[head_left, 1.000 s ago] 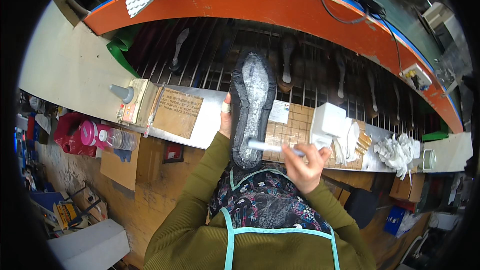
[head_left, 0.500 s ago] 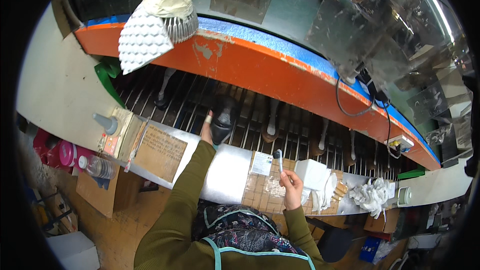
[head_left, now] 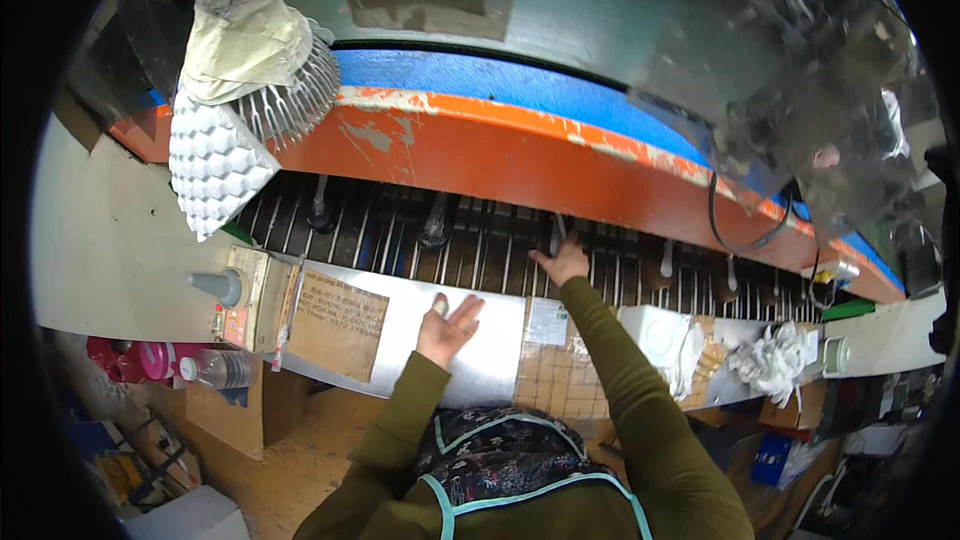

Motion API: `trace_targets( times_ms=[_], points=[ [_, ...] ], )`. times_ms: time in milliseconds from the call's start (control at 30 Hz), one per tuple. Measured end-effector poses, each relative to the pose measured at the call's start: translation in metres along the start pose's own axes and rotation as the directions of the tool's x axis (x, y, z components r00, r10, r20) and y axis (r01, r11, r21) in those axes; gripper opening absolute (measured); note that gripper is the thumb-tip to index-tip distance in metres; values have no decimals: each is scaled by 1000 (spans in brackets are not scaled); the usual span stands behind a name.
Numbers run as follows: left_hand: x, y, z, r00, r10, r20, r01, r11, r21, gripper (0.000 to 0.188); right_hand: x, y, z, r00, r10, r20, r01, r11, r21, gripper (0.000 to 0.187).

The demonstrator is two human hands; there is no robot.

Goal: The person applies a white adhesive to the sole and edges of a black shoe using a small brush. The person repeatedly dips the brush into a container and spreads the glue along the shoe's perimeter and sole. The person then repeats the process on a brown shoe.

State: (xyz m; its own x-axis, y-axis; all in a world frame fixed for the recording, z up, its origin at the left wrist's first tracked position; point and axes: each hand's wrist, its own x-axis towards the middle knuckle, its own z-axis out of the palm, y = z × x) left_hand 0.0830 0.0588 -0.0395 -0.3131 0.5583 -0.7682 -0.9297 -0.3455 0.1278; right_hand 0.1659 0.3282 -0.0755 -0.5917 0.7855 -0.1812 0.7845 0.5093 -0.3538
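Observation:
My left hand (head_left: 447, 332) is open above the bare metal ledge (head_left: 480, 365), fingers spread, holding nothing; a light wrap circles its thumb. My right hand (head_left: 566, 260) reaches over the metal rods (head_left: 490, 250). Its thumb and fingers close on a dark piece with a pale strip (head_left: 558, 228), mostly hidden by the hand and the orange beam. The small brush with a white handle is out of sight. A dark, shoe-like piece (head_left: 435, 225) rests on the rods ahead of my left hand, with another dark piece (head_left: 321, 212) farther left.
An orange beam (head_left: 450, 145) crosses above the rods. A lamp (head_left: 290, 90) with a white bumpy sheet hangs at upper left. Along the ledge are cardboard (head_left: 330, 330), a grey nozzle (head_left: 218, 287), a white box (head_left: 655, 333) and crumpled white gloves (head_left: 770, 358).
My left hand has let go of the dark shoe-like piece and drawn back over the ledge. My right hand, which held the small brush, has moved forward over the rods. The view has turned slightly.

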Motion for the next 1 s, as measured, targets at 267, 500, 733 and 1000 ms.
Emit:
trace_targets(
  times_ms=[267, 500, 733, 1000],
  points=[
    [-51, -42, 2, 919, -276, 280, 126, 881, 456, 69, -25, 15, -105, 989, 26, -144, 33, 919, 392, 72],
    [-67, -82, 34, 543, -546, 637, 268, 833, 485, 94, -207, 56, -169, 994, -94, -63, 77, 159, 984, 29],
    [-98, -124, -21, 539, -564, 626, 303, 823, 480, 110, -309, 112, -165, 964, -183, -192, 240, 286, 928, 39],
    [-149, -135, -24, 640, -148, 754, -290, 862, 416, 112, -330, 194, -104, 892, 239, -384, -85, 923, 375, 15]
  ],
)
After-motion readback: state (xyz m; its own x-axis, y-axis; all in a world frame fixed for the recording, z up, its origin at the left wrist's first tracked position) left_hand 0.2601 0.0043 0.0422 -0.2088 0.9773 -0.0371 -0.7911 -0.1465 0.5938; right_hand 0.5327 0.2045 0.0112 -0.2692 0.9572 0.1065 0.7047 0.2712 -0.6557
